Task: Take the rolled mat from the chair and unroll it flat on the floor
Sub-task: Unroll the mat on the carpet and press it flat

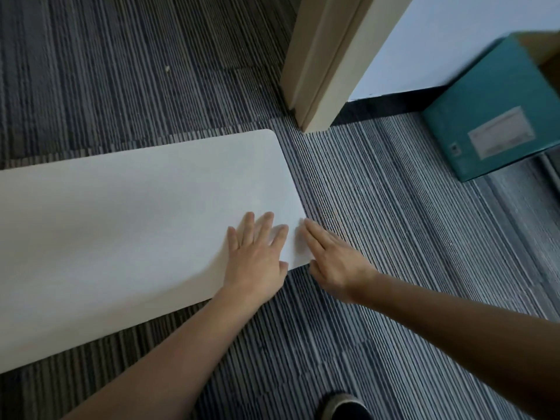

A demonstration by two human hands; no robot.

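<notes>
The white mat (pixel 127 219) lies unrolled on the striped carpet, running from the left edge of the view to its rounded right end near the middle. My left hand (pixel 257 256) rests flat on the mat's near right corner, fingers spread. My right hand (pixel 333 262) lies beside it, fingertips on the mat's right edge and palm over the carpet. Both hands press down and hold nothing. No chair is in view.
A cream door frame (pixel 321 68) stands just beyond the mat's right end. A teal cardboard box (pixel 491 116) sits against the white wall at the right. A dark shoe (pixel 342 407) shows at the bottom edge. Grey striped carpet (pixel 394 207) surrounds the mat.
</notes>
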